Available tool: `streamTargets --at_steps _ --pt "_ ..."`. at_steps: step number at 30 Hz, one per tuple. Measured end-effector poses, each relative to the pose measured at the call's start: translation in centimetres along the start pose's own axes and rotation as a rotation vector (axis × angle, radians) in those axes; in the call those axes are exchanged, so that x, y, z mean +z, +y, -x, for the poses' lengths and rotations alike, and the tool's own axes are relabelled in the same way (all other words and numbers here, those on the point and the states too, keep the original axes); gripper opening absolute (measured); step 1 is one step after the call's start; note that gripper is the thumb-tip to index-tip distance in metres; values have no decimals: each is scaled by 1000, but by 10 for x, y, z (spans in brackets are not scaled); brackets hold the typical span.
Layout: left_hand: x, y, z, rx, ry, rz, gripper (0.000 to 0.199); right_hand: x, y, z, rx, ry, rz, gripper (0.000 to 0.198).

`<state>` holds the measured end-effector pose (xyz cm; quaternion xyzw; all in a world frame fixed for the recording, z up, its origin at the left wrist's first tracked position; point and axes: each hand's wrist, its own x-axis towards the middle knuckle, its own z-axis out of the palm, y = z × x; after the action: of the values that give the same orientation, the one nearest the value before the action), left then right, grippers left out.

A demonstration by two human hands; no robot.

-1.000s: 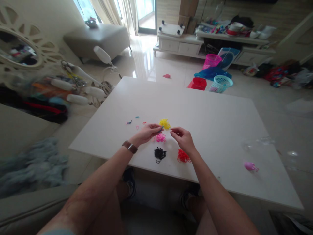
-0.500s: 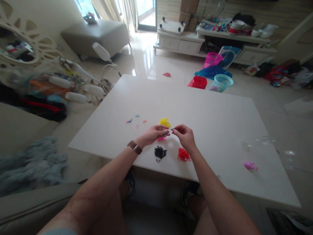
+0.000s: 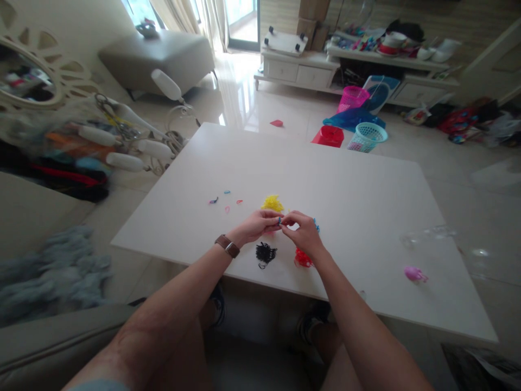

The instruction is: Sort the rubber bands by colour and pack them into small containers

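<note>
Left grip: pinching a small blue piece, right out at thumb and fingertips!
Right grip: fingers curled in, tips meeting the piece from the right; whether they pinch it too, I cannot tell.
Blue piece: squarely between both sets of tips, rightward of the left grip, leftward of the right; neither is clearly nearer, and its long axis is too small to read.
Yellow pile: on the tabletop, just beyond the left grip.
Black pile: on the near side.
Red pile: part-hidden by the right wrist.
</note>
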<state>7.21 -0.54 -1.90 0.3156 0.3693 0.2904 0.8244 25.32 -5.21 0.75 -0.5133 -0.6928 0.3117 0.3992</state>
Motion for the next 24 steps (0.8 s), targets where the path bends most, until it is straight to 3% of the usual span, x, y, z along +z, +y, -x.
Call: streamTargets --at_steps 7,12,15,18,21,24 --pt "0 -3 1 -20 -5 -34 13 5 2 3 -57 -45 179 13" --pt "6 -2 0 -28 81 18 2 5 -4 3 -10 41 101 10" --pt "7 1 -1 -23 145 57 2 -7 -1 -1 103 154 53 8" --pt "6 4 -1 -4 190 79 3 -30 14 -5 283 220 147 10" --pt "5 8 1 -9 241 88 6 -53 36 -2 451 184 342 4" --pt "3 10 2 -26 288 117 9 -65 53 5 527 102 469 7"
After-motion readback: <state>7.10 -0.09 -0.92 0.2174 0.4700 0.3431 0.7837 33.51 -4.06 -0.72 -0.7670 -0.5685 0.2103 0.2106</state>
